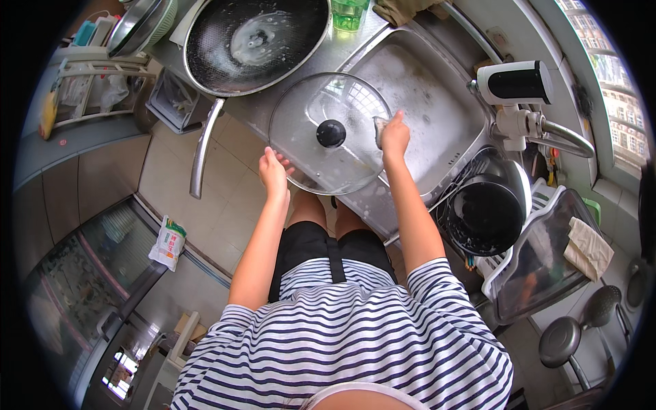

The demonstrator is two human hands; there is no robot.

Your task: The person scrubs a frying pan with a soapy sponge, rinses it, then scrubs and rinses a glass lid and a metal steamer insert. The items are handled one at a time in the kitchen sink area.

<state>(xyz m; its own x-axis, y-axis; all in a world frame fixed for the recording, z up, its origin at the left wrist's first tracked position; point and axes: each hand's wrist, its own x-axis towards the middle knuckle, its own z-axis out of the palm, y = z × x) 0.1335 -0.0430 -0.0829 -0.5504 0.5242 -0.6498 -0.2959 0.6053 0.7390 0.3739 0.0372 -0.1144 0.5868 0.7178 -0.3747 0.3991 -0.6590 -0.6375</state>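
Note:
A round glass pot lid (307,110) with a black knob is held over the near edge of a stainless steel sink (451,66). My left hand (275,171) grips the lid's lower left rim. On the right, my right hand (395,136) holds a scrubbing pad (379,130) against the lid's rim. Suds and water cover the sink's bottom. A large dark frying pan (215,61), with whitish foam in its middle, rests on the counter to the left, its metal handle pointing towards me.
A white and black faucet (515,84) juts over the sink's right side. Right of me stand a black pot (484,218) and a dish rack (502,277) with a dark transparent cover (543,251). Behind the lid is a green cup (349,14). Metal bowls (136,31) sit upper left.

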